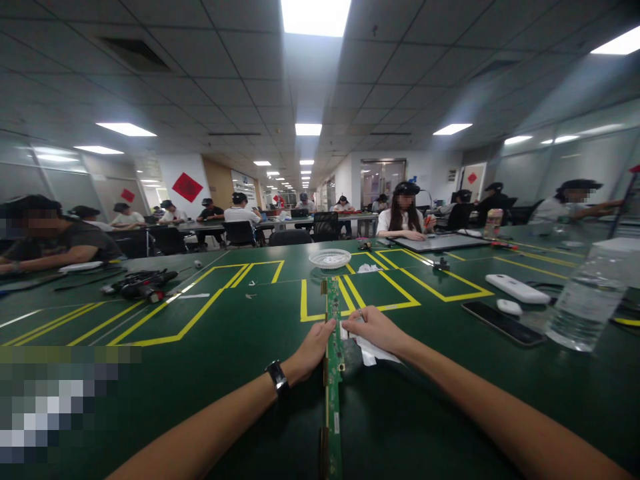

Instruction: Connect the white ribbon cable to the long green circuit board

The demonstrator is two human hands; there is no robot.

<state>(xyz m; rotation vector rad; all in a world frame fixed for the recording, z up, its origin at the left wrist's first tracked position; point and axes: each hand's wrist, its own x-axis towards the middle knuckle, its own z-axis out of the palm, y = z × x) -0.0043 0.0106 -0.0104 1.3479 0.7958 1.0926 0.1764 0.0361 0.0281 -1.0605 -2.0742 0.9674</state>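
Note:
A long, narrow green circuit board (334, 383) runs lengthwise in front of me, its near end cut off by the bottom of the view. My left hand (313, 343) is closed on its left side, the thumb lying on the board's face. Brownish strips show along that left edge. My right hand (375, 328) is pinched at the board's right edge. White, crumpled tissue (373, 353) shows at its fingertips and hangs below the palm; the fingers partly hide it.
Ahead stands a white mesh basket (330, 265), with crumpled white paper (369, 268) beside it. To the right are a phone (503, 323), a white case (517, 289) and a water container (583, 307). Black gear (143, 285) lies left. A co-worker (403, 217) sits across the table.

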